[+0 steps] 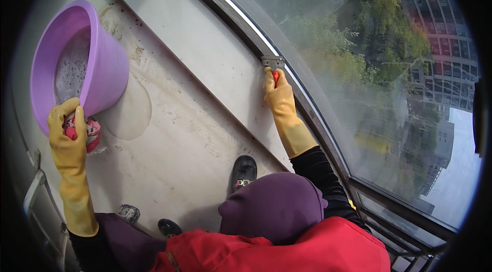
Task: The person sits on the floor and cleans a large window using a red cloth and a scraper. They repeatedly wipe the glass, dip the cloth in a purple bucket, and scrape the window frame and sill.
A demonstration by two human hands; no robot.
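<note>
My left hand [67,133], in a yellow rubber glove, grips a red and white rag [93,133] beside a purple plastic bucket [109,68]. Its fingertips overlap the near rim of the bucket; whether they press on it I cannot tell. Inside the bucket is grey, foamy water [73,68]. My right hand [280,93], gloved alike, is closed around the red handle of a scraper [273,61]. The scraper's wide metal head lies over the dark window frame [246,34], close to the lower edge of the glass [323,80].
A raised white ledge [192,41] runs along the window. The pale floor [173,130] has dirt smears and a wet ring [134,114] beside the bucket. My black shoe [245,172] is near the ledge. Metal rails [34,187] stand at lower left. Streaks mark the glass.
</note>
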